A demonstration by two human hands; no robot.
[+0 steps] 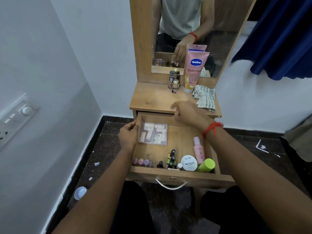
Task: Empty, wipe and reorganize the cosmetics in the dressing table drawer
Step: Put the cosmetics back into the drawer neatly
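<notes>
One pink Vaseline tube (pixel 194 71), one checked cloth (pixel 205 97), about four small bottles (pixel 176 86) at the back edge of the dressing table top (pixel 152 98), in the drawer (pixel 148 171) one clear box (pixel 153 135), three pink-topped tubes (pixel 141 161), four black-capped bottles (pixel 173 152), one white tub (pixel 189 163), one pink bottle (pixel 199 152), one green tube (pixel 206 165)

Wooden tabletop (pixel 152 98): pink Vaseline tube (pixel 194 71) upright, small bottles (pixel 174 81) beside it, striped cloth (pixel 205 97) right.
</notes>
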